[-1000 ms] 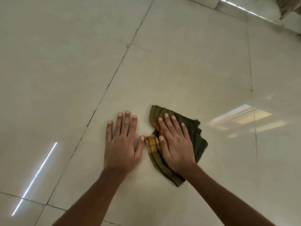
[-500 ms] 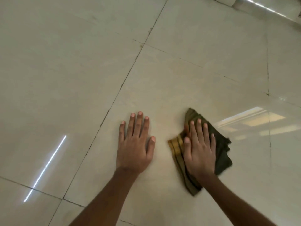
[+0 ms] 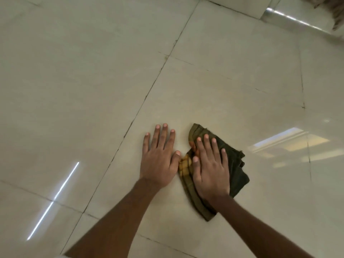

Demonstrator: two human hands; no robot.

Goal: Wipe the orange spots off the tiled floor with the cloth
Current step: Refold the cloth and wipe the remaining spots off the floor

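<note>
A crumpled dark green cloth (image 3: 236,170) with yellow checked stripes and an orange stain on its near edge lies on the glossy beige tiled floor (image 3: 214,97). My right hand (image 3: 211,168) lies flat on the cloth, fingers spread, pressing it down. My left hand (image 3: 159,158) rests palm down on the bare tile just left of the cloth, its thumb touching the cloth's yellow edge. I see no orange spots on the uncovered floor. What lies under the cloth is hidden.
Dark grout lines (image 3: 141,107) cross the floor diagonally left of my hands. A step or raised ledge (image 3: 290,17) runs along the top right. Bright window and lamp reflections (image 3: 290,142) sit on the tiles at the right and lower left.
My right hand slid the cloth to the right, away from my left hand, then back left until it touches the left thumb again. My left hand stayed planted.
</note>
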